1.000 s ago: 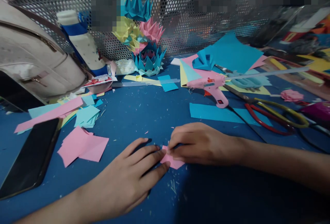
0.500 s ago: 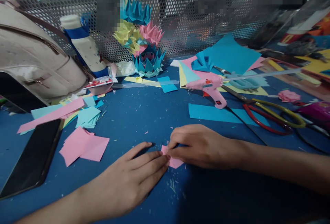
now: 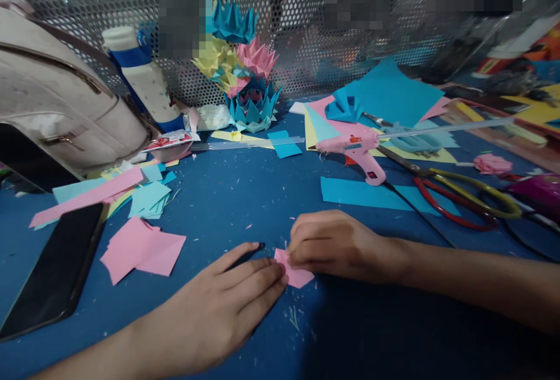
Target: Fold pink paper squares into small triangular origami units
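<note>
A small piece of pink paper lies on the blue tabletop between my hands. My left hand is stretched out flat, its fingertips resting on the paper's left edge. From the other side my right hand curls its fingers closed on the paper's upper right part; the fingertips are partly hidden. Left of my hands lie loose pink paper squares, overlapping in a pile. Beyond my right hand is a blue paper strip.
A pink glue gun and scissors lie at the right. Folded paper flowers stand at the back by the perforated metal panel. A phone, a bottle and a pale backpack occupy the left.
My right hand's fingers have shifted slightly up on the pink paper, showing more of it. My left hand stays nearly in place.
</note>
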`<act>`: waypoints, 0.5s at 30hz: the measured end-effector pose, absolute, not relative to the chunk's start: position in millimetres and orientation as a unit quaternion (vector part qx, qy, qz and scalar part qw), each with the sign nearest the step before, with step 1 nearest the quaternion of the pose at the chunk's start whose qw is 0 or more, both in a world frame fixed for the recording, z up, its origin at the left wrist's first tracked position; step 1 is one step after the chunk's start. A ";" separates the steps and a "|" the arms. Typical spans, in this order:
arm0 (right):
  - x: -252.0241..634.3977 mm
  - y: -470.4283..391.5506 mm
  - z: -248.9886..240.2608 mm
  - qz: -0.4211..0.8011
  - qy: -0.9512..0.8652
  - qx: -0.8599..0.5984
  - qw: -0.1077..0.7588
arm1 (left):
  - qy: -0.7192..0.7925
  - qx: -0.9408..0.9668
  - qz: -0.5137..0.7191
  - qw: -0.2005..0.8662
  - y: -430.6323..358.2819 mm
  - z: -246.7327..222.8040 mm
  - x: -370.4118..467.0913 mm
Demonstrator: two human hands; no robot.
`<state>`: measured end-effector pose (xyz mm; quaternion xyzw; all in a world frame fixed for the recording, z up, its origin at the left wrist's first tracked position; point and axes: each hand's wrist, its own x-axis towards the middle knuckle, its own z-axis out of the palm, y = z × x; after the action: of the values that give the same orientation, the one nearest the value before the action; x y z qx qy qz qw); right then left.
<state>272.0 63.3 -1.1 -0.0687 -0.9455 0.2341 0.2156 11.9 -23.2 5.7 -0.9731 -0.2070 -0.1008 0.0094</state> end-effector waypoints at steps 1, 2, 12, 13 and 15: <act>271.5 63.5 -0.5 0.239 -0.944 -0.073 0.214 | -0.207 -0.973 -0.103 0.009 -23.2 5.6 12.0; 271.2 63.6 0.0 0.242 -0.943 -0.077 0.214 | -0.208 -0.973 -0.104 0.008 -23.2 5.5 12.1; 271.0 67.0 -0.7 0.237 -0.945 -0.055 0.219 | -0.205 -0.974 -0.090 0.013 -23.7 4.3 10.8; 271.3 68.1 -0.8 0.236 -0.946 -0.046 0.220 | -0.205 -0.975 -0.088 0.013 -23.6 4.2 10.7; 272.2 70.4 -0.7 0.231 -0.947 -0.028 0.219 | -0.204 -0.975 -0.087 0.012 -23.3 4.4 10.8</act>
<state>272.2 70.4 -0.7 -0.0282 -0.9474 0.2314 0.2194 10.8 -23.3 4.4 -0.9750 -0.2042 -0.0866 0.0116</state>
